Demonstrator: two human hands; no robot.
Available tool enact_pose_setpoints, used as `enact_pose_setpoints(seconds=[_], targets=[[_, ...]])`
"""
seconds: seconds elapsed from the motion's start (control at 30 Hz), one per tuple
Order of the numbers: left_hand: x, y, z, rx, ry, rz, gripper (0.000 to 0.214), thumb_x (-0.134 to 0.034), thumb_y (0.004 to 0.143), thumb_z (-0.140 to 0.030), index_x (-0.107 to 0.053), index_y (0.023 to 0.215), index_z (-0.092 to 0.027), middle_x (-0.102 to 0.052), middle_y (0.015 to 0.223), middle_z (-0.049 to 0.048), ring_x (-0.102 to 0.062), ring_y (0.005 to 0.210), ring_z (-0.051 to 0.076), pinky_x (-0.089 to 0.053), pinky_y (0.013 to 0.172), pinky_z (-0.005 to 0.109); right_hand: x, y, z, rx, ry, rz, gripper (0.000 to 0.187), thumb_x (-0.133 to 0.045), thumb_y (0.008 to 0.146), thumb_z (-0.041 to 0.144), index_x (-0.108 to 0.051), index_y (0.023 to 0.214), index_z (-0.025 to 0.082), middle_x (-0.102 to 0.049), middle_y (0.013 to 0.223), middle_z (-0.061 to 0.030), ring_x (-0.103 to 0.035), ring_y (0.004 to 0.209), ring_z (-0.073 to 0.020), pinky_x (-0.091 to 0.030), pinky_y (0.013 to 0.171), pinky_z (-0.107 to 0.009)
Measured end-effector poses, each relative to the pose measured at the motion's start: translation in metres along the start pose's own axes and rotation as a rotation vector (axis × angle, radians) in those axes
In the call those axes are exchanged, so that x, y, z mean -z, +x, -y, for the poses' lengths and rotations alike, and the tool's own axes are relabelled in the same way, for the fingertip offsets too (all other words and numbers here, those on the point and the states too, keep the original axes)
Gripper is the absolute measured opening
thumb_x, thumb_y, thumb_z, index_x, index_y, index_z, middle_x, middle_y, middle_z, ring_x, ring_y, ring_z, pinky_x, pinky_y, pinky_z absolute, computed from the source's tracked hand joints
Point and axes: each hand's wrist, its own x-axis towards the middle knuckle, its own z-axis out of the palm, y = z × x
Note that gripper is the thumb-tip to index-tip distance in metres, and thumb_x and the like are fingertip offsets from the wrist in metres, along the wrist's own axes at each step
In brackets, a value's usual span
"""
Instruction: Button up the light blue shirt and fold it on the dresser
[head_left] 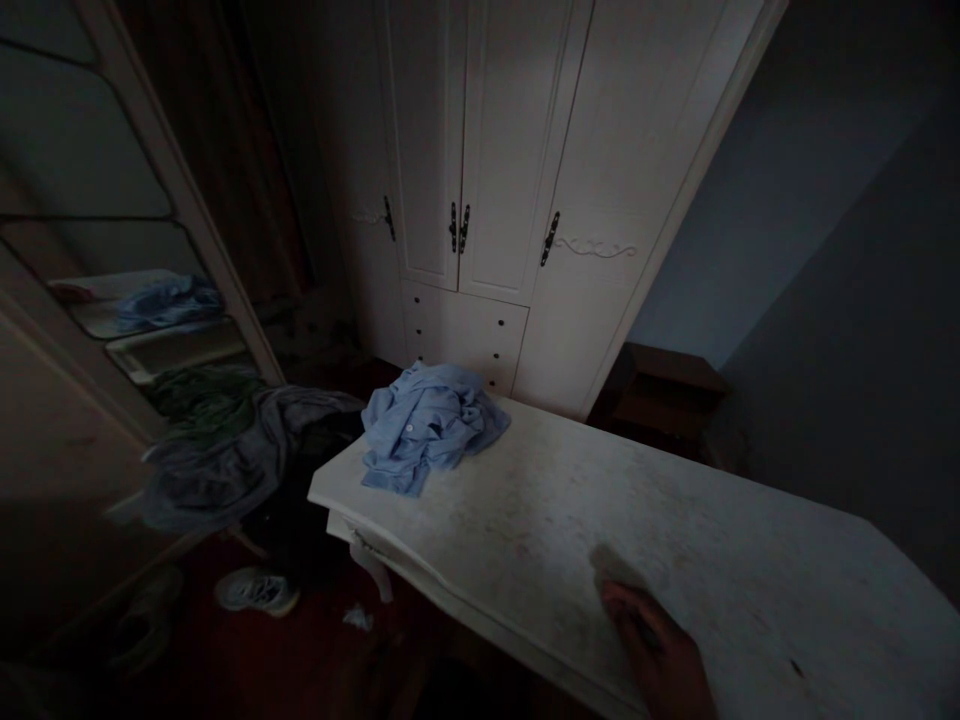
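Note:
My right hand (656, 650) hovers over the near part of a worn white table (585, 500), its shadow falling on the tabletop beside the fingertips. The fingers are curled in, with a dark gap between them. Dim light hides whether anything small is inside. Far from this hand, a crumpled light blue button shirt (431, 420) lies on the table's far left end. My left hand is outside the picture.
Behind the table stands a white wardrobe (499, 150) with dark handles. Grey clothes (225, 460) and a green garment (202, 400) are heaped at left, beside a mirrored panel (97, 150). A shoe (257, 591) rests on the red floor. A brown cabinet (671, 390) is at right.

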Motion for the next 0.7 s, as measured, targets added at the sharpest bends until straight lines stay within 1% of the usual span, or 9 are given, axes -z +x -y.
enact_pose_setpoints(seconds=[0.07,0.13,0.2,0.3,0.4,0.5,0.57,0.63,0.7], targets=[[0.002,0.018,0.002,-0.009,-0.041,0.026,0.016,-0.066,0.082,-0.044,-0.072,0.087,-0.03,-0.071,0.091,0.0041,-0.067,0.084,0.026,-0.058,0.066,0.034,-0.001,0.0,-0.001,-0.003,0.009,-0.002,0.043,-0.054,0.086,0.06,-0.077,0.087,0.023,-0.077,0.093,-0.0071,-0.075,0.084,-0.0237,-0.061,0.078,-0.029],[0.008,0.036,-0.004,-0.032,-0.119,0.024,0.022,-0.064,0.077,-0.05,-0.073,0.076,-0.03,-0.073,0.078,0.0043,-0.069,0.072,0.028,-0.058,0.059,0.034,-0.001,0.0,-0.002,-0.008,0.011,-0.007,0.043,-0.055,0.085,0.06,-0.077,0.088,0.023,-0.078,0.092,-0.0069,-0.075,0.084,-0.0239,-0.061,0.078,-0.03],[0.014,0.055,-0.018,-0.067,-0.203,-0.048,0.033,-0.058,0.078,-0.054,-0.074,0.083,-0.026,-0.075,0.081,0.0047,-0.07,0.073,0.026,-0.058,0.064,0.033,-0.001,0.0,-0.001,-0.008,0.007,-0.015,0.044,-0.056,0.084,0.061,-0.077,0.088,0.023,-0.078,0.092,-0.0071,-0.075,0.083,-0.0241,-0.061,0.077,-0.03],[0.019,0.093,-0.055,-0.109,-0.271,-0.191,0.04,-0.056,0.081,-0.054,-0.07,0.098,-0.021,-0.073,0.077,0.0041,-0.069,0.069,0.022,-0.056,0.064,0.03,-0.001,0.002,0.004,-0.002,0.011,-0.011,0.044,-0.056,0.085,0.061,-0.076,0.087,0.022,-0.078,0.092,-0.0076,-0.075,0.083,-0.0238,-0.061,0.077,-0.03],[0.016,0.143,-0.097,-0.203,-0.277,-0.274,0.043,-0.055,0.085,-0.05,-0.064,0.111,-0.018,-0.072,0.096,0.0072,-0.068,0.081,0.021,-0.056,0.073,0.032,0.0,0.002,0.009,-0.002,0.03,-0.004,0.044,-0.055,0.086,0.059,-0.076,0.089,0.021,-0.078,0.092,-0.0081,-0.075,0.083,-0.0236,-0.061,0.077,-0.03],[0.005,0.202,-0.134,-0.383,-0.114,-0.247,0.05,-0.056,0.085,-0.044,-0.055,0.126,-0.016,-0.065,0.121,0.013,-0.062,0.11,0.026,-0.052,0.09,0.038,0.0,0.001,0.009,0.0,0.032,-0.01,0.042,-0.055,0.087,0.058,-0.076,0.091,0.021,-0.077,0.094,-0.0083,-0.074,0.086,-0.0242,-0.061,0.079,-0.031],[-0.004,0.239,-0.151,-0.454,0.108,-0.182,0.06,-0.063,0.081,-0.039,-0.05,0.133,-0.011,-0.057,0.134,0.018,-0.051,0.126,0.031,-0.039,0.107,0.045,0.0,0.0,0.008,-0.001,0.036,-0.013,0.041,-0.056,0.087,0.057,-0.076,0.092,0.021,-0.077,0.095,-0.0084,-0.074,0.087,-0.0244,-0.061,0.08,-0.032],[-0.014,0.27,-0.162,-0.458,0.277,-0.066,0.074,-0.068,0.077,-0.041,-0.043,0.139,-0.009,-0.046,0.145,0.0211,-0.04,0.136,0.035,-0.034,0.11,0.047,0.0,0.0,0.007,-0.002,0.046,-0.011,0.04,-0.056,0.087,0.056,-0.076,0.092,0.021,-0.077,0.095,-0.0081,-0.074,0.087,-0.0242,-0.061,0.08,-0.031],[-0.021,0.292,-0.168,-0.438,0.364,0.056,0.073,-0.07,0.076,-0.042,-0.047,0.137,-0.009,-0.049,0.143,0.0209,-0.044,0.133,0.035,-0.038,0.106,0.043,0.0,0.0,0.005,0.0,0.054,-0.008,0.039,-0.057,0.087,0.056,-0.076,0.092,0.021,-0.077,0.095,-0.0077,-0.074,0.087,-0.0239,-0.061,0.079,-0.03]])
